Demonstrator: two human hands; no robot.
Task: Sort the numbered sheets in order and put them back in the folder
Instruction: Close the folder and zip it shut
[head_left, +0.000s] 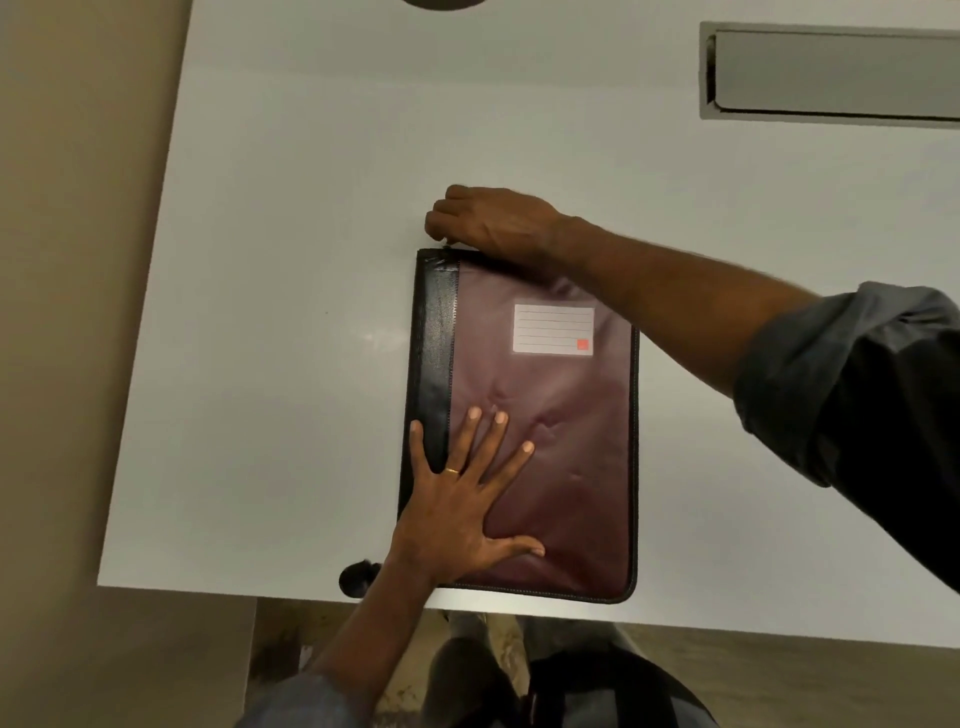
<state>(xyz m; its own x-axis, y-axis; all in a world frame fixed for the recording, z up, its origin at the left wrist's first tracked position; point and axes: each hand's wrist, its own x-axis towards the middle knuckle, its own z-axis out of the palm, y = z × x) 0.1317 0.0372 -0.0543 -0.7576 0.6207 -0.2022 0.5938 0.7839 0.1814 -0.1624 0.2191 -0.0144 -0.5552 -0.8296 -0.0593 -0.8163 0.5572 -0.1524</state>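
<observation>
Your left hand (457, 499) lies flat, fingers spread, pinning the folder (561, 467) by the near edge of the table (260, 312). Your right hand (493, 221) pinches the zip pull (445, 243) at the far left corner. Draw it steadily.

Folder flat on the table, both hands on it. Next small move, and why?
Probably draw the zipper pull rightward along the top edge. The right hand seems to pinch it at the top-left corner of the folder, the left hand presses the cover flat, and no sheets are in view.
</observation>
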